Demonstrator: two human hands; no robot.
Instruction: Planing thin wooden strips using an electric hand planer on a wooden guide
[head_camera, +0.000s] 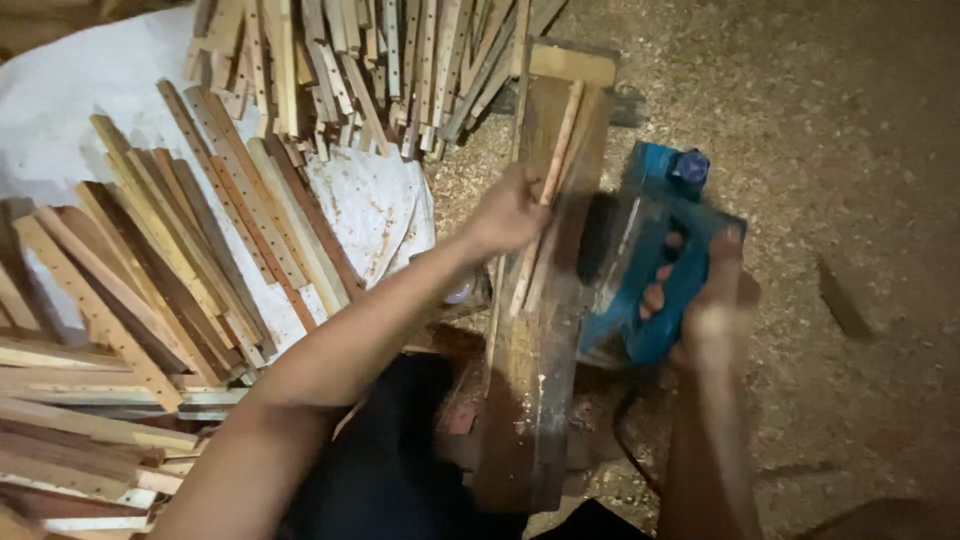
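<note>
My left hand (508, 212) grips a thin wooden slat (556, 150) that lies lengthwise on a long upright plank (535, 390) serving as a work block. My right hand (712, 300) is closed around the handle of a blue electric hand planer (650, 240), which rests on the right side of the plank, beside the slat. The planer and my right hand are blurred by motion. A second slat lies next to the held one under my left hand.
Several wooden slats with rows of small holes are piled at the left (150, 300) and at the top (340, 70), partly on a white sack (375, 200). Sawdust covers the ground (820, 130) at the right.
</note>
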